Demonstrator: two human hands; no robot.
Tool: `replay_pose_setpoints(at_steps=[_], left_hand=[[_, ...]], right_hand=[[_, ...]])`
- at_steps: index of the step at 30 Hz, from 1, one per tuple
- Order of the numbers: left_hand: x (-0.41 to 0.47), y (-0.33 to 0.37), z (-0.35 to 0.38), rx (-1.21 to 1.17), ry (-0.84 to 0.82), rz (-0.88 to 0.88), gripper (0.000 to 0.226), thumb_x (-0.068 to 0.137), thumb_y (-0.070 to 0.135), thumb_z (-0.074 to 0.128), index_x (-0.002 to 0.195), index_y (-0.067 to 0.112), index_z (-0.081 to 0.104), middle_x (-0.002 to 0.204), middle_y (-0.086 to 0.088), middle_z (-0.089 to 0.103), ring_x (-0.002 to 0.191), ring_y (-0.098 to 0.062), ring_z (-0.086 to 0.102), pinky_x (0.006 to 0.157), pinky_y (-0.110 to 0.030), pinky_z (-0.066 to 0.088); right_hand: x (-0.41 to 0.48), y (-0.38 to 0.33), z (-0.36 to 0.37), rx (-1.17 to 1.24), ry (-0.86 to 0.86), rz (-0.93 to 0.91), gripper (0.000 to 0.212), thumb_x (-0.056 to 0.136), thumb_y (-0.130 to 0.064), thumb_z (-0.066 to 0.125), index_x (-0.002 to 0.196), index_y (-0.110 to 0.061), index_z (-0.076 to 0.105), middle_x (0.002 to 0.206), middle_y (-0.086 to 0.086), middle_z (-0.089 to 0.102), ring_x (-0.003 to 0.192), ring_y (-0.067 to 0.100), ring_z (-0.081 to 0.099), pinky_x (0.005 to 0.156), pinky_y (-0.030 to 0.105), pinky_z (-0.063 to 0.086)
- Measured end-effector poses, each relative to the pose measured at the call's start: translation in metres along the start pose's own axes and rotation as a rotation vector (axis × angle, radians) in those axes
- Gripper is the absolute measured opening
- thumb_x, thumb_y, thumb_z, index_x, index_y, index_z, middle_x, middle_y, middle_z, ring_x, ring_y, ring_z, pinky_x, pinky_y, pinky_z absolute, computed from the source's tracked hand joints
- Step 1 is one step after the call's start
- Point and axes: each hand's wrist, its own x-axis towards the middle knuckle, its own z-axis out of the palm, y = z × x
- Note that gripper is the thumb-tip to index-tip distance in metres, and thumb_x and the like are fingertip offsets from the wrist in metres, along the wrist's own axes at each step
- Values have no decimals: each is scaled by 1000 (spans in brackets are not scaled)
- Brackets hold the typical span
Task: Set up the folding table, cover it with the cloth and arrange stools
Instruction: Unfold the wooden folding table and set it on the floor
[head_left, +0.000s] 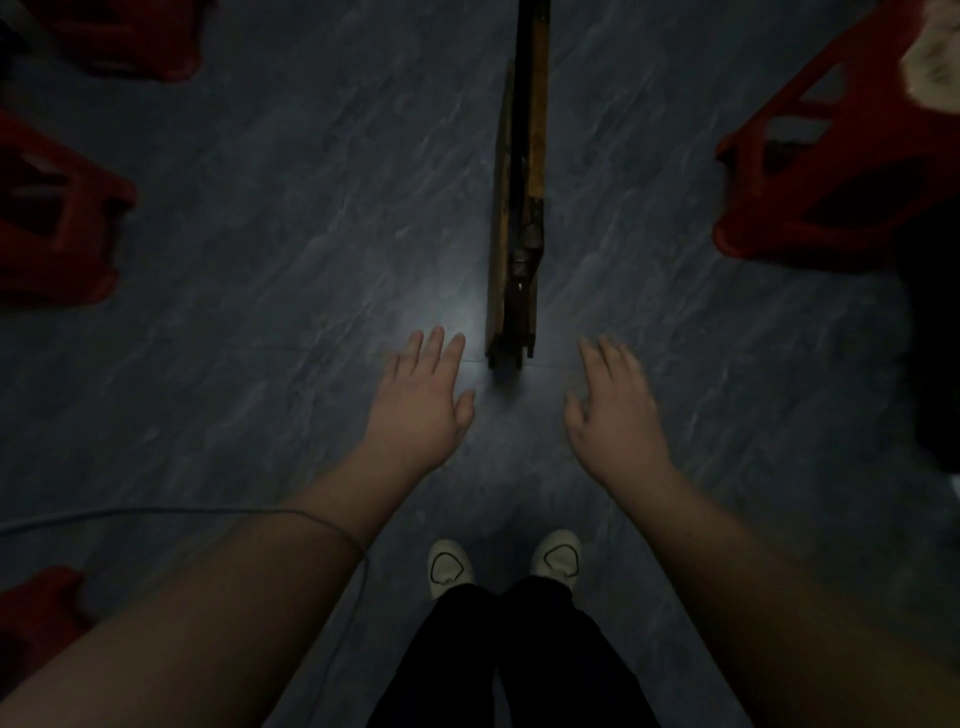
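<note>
The folded table (519, 197) stands on its edge on the dark floor, a narrow wooden slab with a metal fitting, running away from me in the middle of the view. My left hand (421, 400) is stretched out just left of its near end, fingers apart, holding nothing. My right hand (613, 410) reaches out just right of that end, also with fingers spread and nothing in it. Neither hand touches the table. Red plastic stools stand around: one at the right (810, 171), one at the left (57, 228).
More red stools sit at the top left (130, 36) and bottom left (36, 613). A pale cloth-like thing (935, 57) shows at the top right corner. A thin cord (130, 517) runs across the floor at the left. My white shoes (449, 566) stand below.
</note>
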Motion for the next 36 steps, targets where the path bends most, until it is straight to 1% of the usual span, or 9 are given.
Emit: replay_pose_setpoints(at_steps=[7, 12, 16, 21, 24, 25, 27, 32, 36], left_hand=[[36, -6, 70, -92, 6, -53, 69, 100, 45, 42, 157, 18, 15, 166, -9, 12, 152, -29, 8, 123, -46, 17], [88, -19, 146, -137, 65, -53, 72, 99, 42, 46, 158, 18, 13, 166, -9, 10, 152, -27, 8, 122, -39, 9], [138, -30, 205, -225, 127, -55, 75, 98, 39, 51, 158, 16, 13, 166, -10, 10, 152, -27, 7, 122, -36, 8], [195, -44, 251, -317, 224, 48, 73, 93, 43, 54, 154, 17, 24, 156, -5, 35, 143, -20, 33, 117, -42, 31], [215, -46, 265, -458, 300, 160, 59, 90, 28, 61, 144, 20, 38, 130, 8, 50, 114, 5, 47, 99, -15, 41], [220, -47, 268, -494, 326, 178, 57, 90, 24, 62, 142, 21, 39, 123, 14, 48, 106, 17, 44, 91, -2, 36], [231, -47, 272, -562, 366, 203, 60, 89, 22, 64, 143, 23, 38, 120, 20, 43, 104, 28, 39, 86, 5, 30], [244, -47, 277, -628, 342, 223, 76, 87, 28, 62, 153, 15, 27, 137, 12, 45, 121, 13, 42, 99, -2, 31], [240, -51, 275, -634, 293, 153, 86, 84, 26, 59, 157, 22, 14, 142, 1, 46, 123, -6, 49, 102, -27, 46]], right_hand=[[29, 41, 68, 155, -2, 36, 66, 98, -31, 50, 157, -20, 21, 163, 6, 22, 151, 25, 16, 122, 49, 21], [67, 77, 137, 189, 5, 33, 69, 99, -32, 52, 158, -21, 18, 164, 3, 19, 151, 22, 12, 123, 35, 10], [112, 111, 196, 176, 20, -17, 74, 97, -34, 56, 158, -20, 16, 165, 4, 18, 152, 22, 13, 124, 39, 14], [172, 137, 249, 195, 40, -135, 91, 92, -41, 64, 159, -18, 9, 167, 6, 11, 153, 24, 11, 124, 43, 16], [203, 141, 269, 283, 71, -244, 101, 87, -43, 70, 160, -17, 4, 167, 6, 8, 154, 21, 10, 124, 43, 17], [211, 142, 274, 317, 89, -270, 102, 86, -43, 70, 159, -18, 4, 167, 5, 10, 154, 19, 12, 124, 45, 19], [224, 139, 280, 401, 132, -300, 101, 85, -41, 71, 159, -20, 6, 166, 3, 14, 153, 18, 16, 122, 48, 24], [238, 122, 283, 611, 158, -290, 87, 90, -42, 67, 158, -23, 17, 154, -1, 38, 141, 9, 40, 113, 40, 42], [232, 120, 277, 640, 145, -221, 80, 88, -45, 56, 157, -31, 16, 148, 1, 44, 130, 16, 52, 100, 48, 53]])
